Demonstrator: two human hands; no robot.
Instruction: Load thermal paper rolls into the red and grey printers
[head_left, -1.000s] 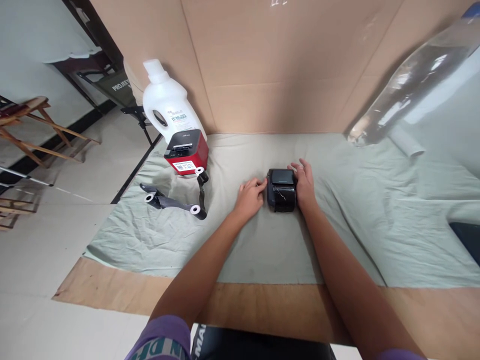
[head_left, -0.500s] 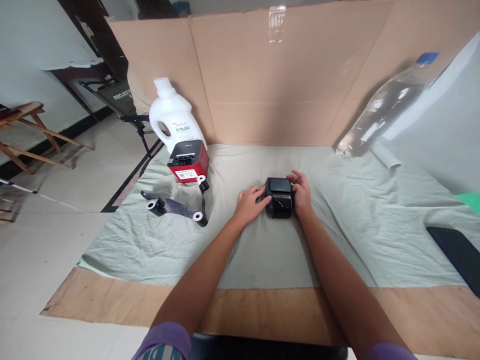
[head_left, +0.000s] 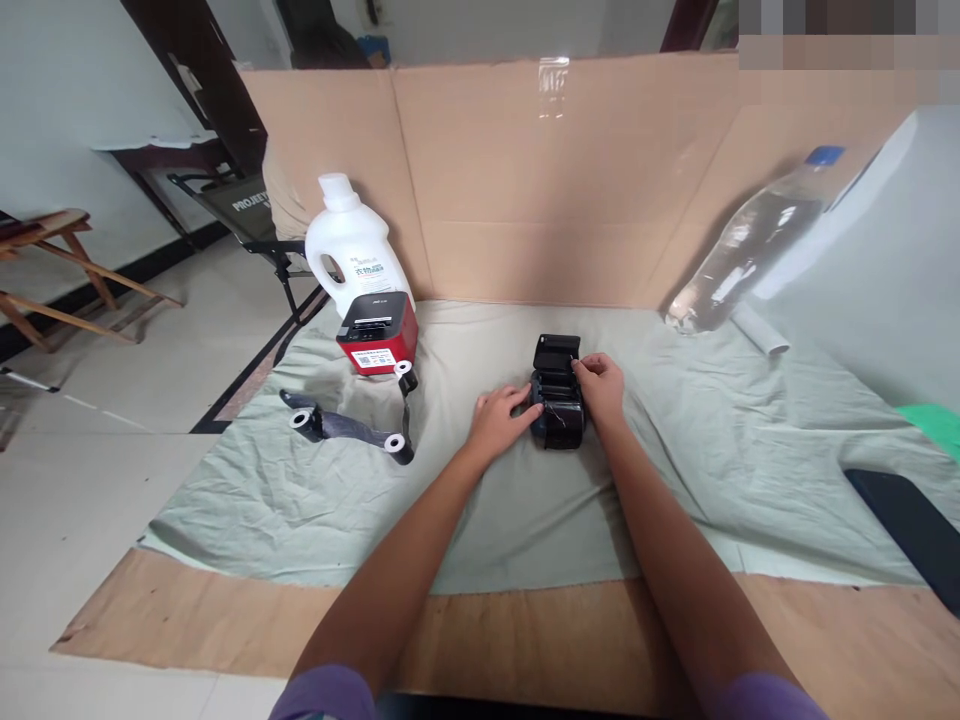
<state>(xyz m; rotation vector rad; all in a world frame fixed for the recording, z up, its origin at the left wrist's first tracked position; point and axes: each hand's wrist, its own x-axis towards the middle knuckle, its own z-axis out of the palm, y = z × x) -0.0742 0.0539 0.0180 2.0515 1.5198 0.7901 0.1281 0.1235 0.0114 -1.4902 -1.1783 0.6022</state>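
A small black portable printer (head_left: 562, 425) sits on the cloth in front of me, its back lid (head_left: 557, 352) raised and dark compartments showing beneath. My left hand (head_left: 501, 422) grips the printer's left side, thumb toward its front and fingers along the edge. At the right edge, by the lid's hinge, the fingers of my right hand (head_left: 601, 390) are bent and pressed together on the printer; the exact contact point is partly hidden. Off to the left lies dark ribbon film (head_left: 349, 424) strung between black rolls with white cores (head_left: 399, 448).
A red and black desktop printer (head_left: 379, 335) stands in front of a white detergent bottle (head_left: 356, 245). Cardboard (head_left: 540, 190) walls the back. A clear bottle (head_left: 750, 250) leans at right, near a white tube (head_left: 759, 330). A black phone (head_left: 907, 530) lies at the right edge.
The printer's lid has swung up from closed to raised. My right hand's fingers have drawn in to its right edge, while my left hand keeps hold. The view has tilted up slightly.
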